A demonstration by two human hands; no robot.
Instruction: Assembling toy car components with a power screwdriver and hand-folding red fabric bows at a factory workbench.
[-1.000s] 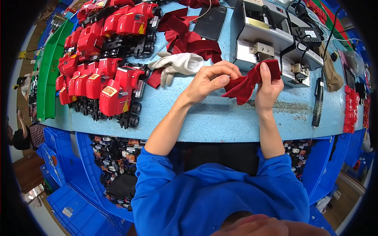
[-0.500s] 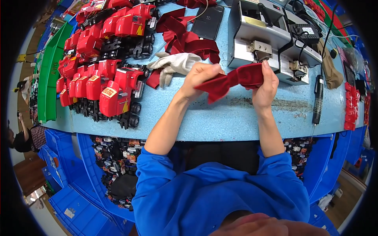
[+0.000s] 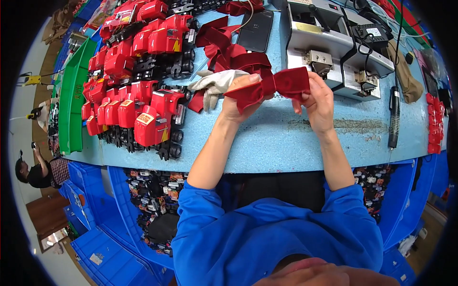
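Observation:
A dark red velvet bow is held up over the table between both my hands. My left hand is closed on its left loop, thumb on top, its other fingers partly hidden behind the cloth. At the right loop, my right hand pinches the end with its thumb and fingers. Just behind the left hand lies a white glove, crumpled on the table. Beyond it are more dark red velvet pieces in a loose heap.
Rows of red toy truck cabs crowd the left, beside a green tray. A black phone and a metal machine stand at the back. A black pen-shaped tool hangs right. Blue crates and a person are left.
The bow has been turned and spread, so its middle band and both loops now face up. My right fingers have shifted along its right end. The whole view has moved slightly.

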